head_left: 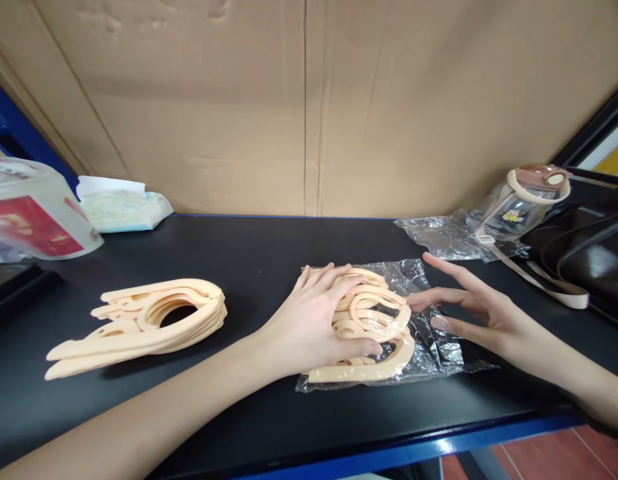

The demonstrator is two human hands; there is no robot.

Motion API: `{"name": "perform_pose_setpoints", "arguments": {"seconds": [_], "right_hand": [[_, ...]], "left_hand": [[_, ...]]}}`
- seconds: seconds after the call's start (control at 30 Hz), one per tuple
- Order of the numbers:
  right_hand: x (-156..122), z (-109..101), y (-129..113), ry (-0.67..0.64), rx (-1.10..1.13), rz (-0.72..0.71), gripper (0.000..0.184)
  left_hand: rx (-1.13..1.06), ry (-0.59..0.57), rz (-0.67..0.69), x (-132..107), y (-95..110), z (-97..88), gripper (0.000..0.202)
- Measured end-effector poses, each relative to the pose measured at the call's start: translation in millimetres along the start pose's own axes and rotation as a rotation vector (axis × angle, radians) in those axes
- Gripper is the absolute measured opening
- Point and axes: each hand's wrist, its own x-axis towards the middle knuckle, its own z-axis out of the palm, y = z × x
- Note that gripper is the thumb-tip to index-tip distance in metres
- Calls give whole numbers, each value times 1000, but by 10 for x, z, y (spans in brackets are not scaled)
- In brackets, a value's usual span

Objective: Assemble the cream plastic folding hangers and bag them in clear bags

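Observation:
Several cream plastic folding hangers (383, 313) lie inside a clear plastic bag (433, 333) on the black table. My left hand (323, 320) rests flat over them with its fingers spread, covering their left part. At the bag's right side is my right hand (479, 307), fingers stretched and apart, the fingertips at or just above the plastic near the hangers' rounded ends. Whether they touch it I cannot tell. To the left sits a stack of similar cream folding hangers (189, 320), outside any bag.
A cardboard panel (303, 107) stands behind the black table (259, 247). Tissue pack (133, 207) and white-and-red plastic bag (39, 213) are at the back left. Back right hold a strapped water bottle (513, 203), another clear bag (433, 233) and a black bag (589, 247).

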Motion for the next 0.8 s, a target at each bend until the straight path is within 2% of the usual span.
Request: {"name": "perform_pose_setpoints", "arguments": {"seconds": [0.2,0.27,0.33,0.47,0.57,0.63,0.7,0.8], "right_hand": [[-11,-3,-24,-182,-15,0,63],[-3,-19,-26,-173,-92,-24,61],[30,-56,-39,-61,-213,-80,59],[164,-187,-85,279,-377,-207,58],[279,-244,-94,382,-460,-161,54],[355,-225,-79,327,-535,-66,58],[442,-172,-49,179,-543,26,62],[614,-88,-2,-29,-380,81,65]], "left_hand": [[51,6,-6,-13,23,-12,78],[97,12,-14,-18,48,-14,77],[172,31,-40,-25,95,-28,76],[423,63,-178,-44,212,-131,72],[559,44,-318,-53,244,-241,71],[602,67,-383,-52,223,-284,66],[608,119,-409,-41,174,-288,56],[514,229,-372,-3,60,-243,33]]}}
